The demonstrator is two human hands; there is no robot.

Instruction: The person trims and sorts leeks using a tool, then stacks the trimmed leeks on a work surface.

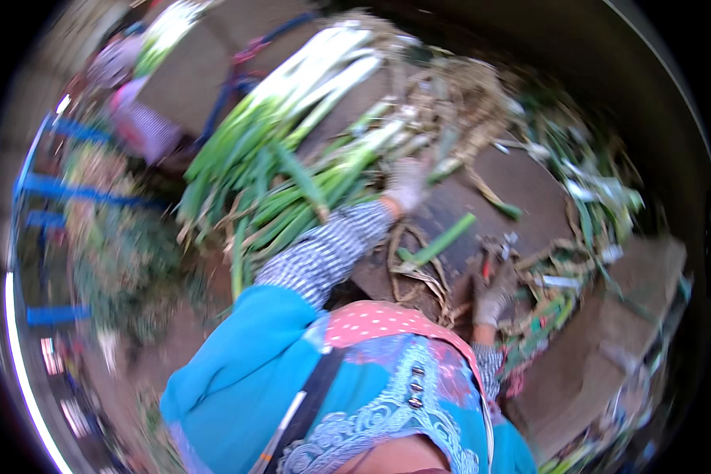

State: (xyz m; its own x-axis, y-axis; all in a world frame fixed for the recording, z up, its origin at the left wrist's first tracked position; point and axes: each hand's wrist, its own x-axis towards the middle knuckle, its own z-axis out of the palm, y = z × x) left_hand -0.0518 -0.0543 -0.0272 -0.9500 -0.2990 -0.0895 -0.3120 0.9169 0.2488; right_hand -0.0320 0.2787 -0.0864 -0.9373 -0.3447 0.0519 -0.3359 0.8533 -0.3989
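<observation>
My left hand (405, 183), in a pale glove and blurred, reaches into green onions (328, 186) lying across the dark board (478, 193); I cannot make out whether its fingers grip a stalk. A larger bunch with long white stems (312, 75) lies above and left of it. Loose roots and dry leaves (462, 103) cover the board's far end. My right hand (494, 292), also gloved, is closed on a red-handled tool (487, 262) near the board's right edge. Beside it lie a cut green leaf (446, 237) and withered strands (415, 288).
Another person in pink checked clothing (146, 130) is at upper left beside more onions (166, 35). Blue rails (95, 189) and a heap of greens (122, 261) stand at left. Trimmed leaves (600, 189) pile at right, above a brown sheet (608, 332).
</observation>
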